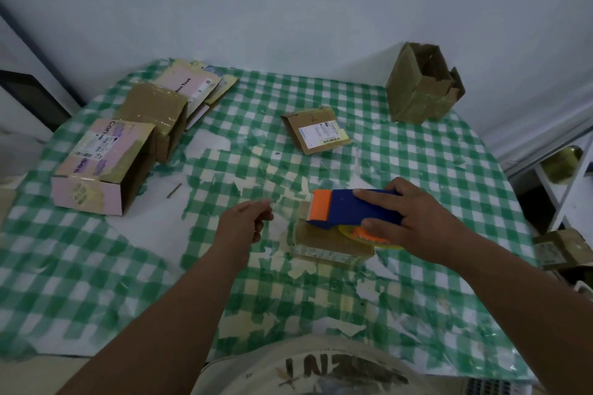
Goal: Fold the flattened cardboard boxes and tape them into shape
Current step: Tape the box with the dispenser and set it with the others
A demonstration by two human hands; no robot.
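**Cardboard boxes being taped on a checked tabletop**

Cardboard boxes are lying across a tabletop (417,170) covered in a worn green-and-white checked cloth. At the far left, a pink folded box (102,167) is sitting beside a brown taped box (157,115), with a stack of flattened boxes (199,86) lying behind them near the wall. Moving toward the centre, the person's left hand (244,221) is hovering just above the cloth, its grip loosely curled and holding nothing that can be made out. Further back, a flattened box with a label (316,130) is lying flat. Right of centre, a small brown box (330,240) is resting on the cloth under a blue and orange tape dispenser (349,208), which the right hand (417,218) is clasping from above, fingers wrapping its body. At the far right corner, an open folded box (420,86) is standing upright.
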